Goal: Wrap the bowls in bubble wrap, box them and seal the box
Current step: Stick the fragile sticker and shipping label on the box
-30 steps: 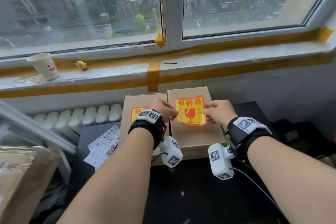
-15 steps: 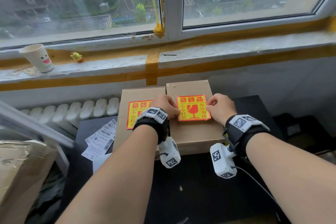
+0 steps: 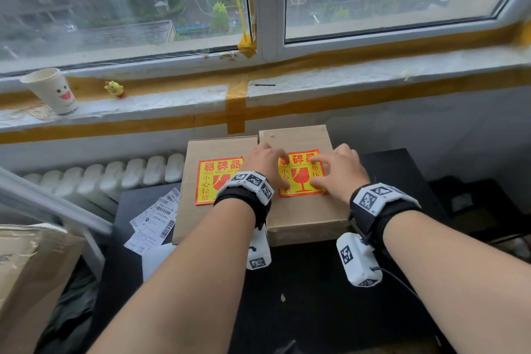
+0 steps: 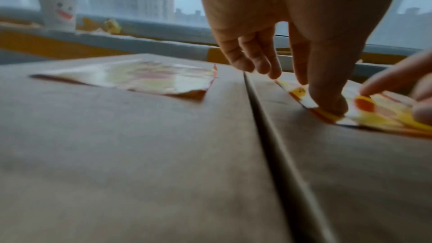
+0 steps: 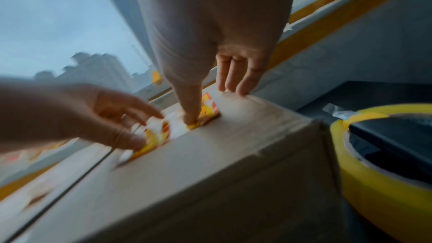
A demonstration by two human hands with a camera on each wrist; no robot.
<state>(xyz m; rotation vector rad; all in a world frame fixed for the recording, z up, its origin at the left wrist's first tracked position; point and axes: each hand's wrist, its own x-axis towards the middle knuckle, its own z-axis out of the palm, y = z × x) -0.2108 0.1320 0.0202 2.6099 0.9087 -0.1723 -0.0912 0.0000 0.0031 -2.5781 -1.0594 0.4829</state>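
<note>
Two closed cardboard boxes stand side by side on the black table (image 3: pixel 316 296). The left box (image 3: pixel 184 215) carries a yellow-and-red fragile sticker (image 3: pixel 212 181). On the right box (image 3: pixel 304 215) lies a second fragile sticker (image 3: pixel 301 178), and both hands press on it. My left hand (image 3: pixel 267 164) lies on the sticker's left part, its thumb (image 4: pixel 327 99) flat on the sticker's edge (image 4: pixel 385 115). My right hand (image 3: pixel 339 172) covers the right part, with its thumb (image 5: pixel 191 115) down on the sticker (image 5: pixel 208 110) and its other fingers reaching the box's far edge. No bowls or bubble wrap show.
A yellow tape roll (image 5: pixel 374 182) lies on the table right of the right box. Shipping labels (image 3: pixel 155 218) lie left of the boxes. On the windowsill stand a paper cup (image 3: pixel 54 90) and a small yellow toy (image 3: pixel 115 88). A large cardboard box (image 3: pixel 28 282) sits at lower left.
Both hands held the sticker by its edges above the right box, lowered it onto the lid, and now lie spread on top of it.
</note>
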